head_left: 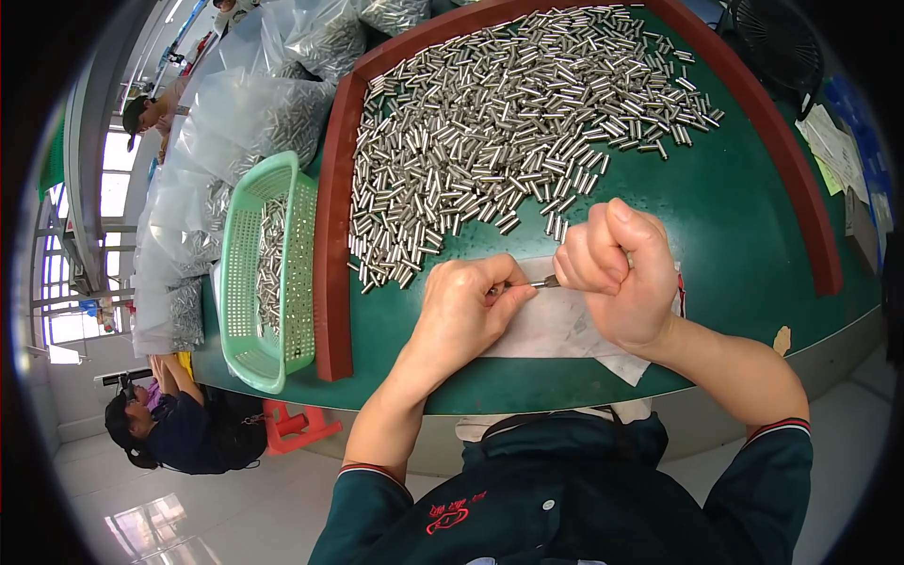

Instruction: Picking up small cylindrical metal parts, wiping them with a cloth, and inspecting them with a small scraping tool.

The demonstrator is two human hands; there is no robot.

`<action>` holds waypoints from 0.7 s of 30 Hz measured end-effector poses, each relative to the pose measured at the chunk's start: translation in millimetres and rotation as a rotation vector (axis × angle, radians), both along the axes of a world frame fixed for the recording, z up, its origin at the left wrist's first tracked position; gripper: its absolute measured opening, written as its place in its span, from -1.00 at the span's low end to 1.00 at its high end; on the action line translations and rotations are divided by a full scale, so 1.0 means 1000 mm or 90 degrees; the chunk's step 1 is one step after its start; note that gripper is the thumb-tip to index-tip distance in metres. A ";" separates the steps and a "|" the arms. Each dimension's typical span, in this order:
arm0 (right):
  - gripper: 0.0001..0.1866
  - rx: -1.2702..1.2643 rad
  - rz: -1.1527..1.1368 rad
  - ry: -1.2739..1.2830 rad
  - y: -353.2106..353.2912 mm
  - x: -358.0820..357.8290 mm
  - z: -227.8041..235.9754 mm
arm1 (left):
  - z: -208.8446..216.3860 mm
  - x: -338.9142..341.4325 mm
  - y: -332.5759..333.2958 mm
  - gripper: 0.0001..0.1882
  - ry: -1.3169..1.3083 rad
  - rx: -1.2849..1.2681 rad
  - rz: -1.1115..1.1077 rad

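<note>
My left hand (pixel 466 309) is closed in a pinch above a pale cloth (pixel 556 330). A small bit of metal shows between its fingers, mostly hidden. My right hand (pixel 621 273) is wrapped in a fist around a slim tool (pixel 550 281) with a thin metal shaft. That shaft points left and reaches the fingertips of my left hand. Just beyond both hands, a large spread of short shiny metal cylinders (pixel 490 122) covers the green table (pixel 716 207).
A dark red raised border (pixel 334 235) encloses the cylinders. On the left stand a light green basket (pixel 247 282) with more metal pieces and several filled clear bags (pixel 226 122). At the far right is a black fan (pixel 777 42). Co-workers (pixel 188 419) sit at left, near a red stool (pixel 292 428).
</note>
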State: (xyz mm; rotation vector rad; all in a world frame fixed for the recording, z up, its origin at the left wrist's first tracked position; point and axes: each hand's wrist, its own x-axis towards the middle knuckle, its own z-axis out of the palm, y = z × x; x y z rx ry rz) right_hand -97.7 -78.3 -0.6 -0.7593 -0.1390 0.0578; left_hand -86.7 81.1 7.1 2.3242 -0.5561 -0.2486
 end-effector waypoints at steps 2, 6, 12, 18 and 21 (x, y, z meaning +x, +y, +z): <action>-0.56 -0.001 -0.007 0.001 0.000 0.000 0.000 | 0.000 0.000 0.000 -0.90 0.000 0.001 0.000; -0.56 -0.004 0.000 0.007 0.001 -0.001 -0.002 | 0.000 0.000 -0.001 -0.90 -0.008 0.004 -0.003; -0.56 -0.013 -0.004 -0.009 0.002 -0.002 -0.004 | 0.001 0.000 -0.002 -0.90 0.005 0.008 0.005; -0.56 -0.058 -0.001 -0.030 0.005 -0.007 -0.004 | 0.004 0.002 -0.002 -0.88 -0.001 0.025 -0.008; -0.57 -0.072 -0.011 -0.034 0.007 -0.008 -0.003 | 0.006 0.003 -0.004 -0.87 0.004 0.028 -0.014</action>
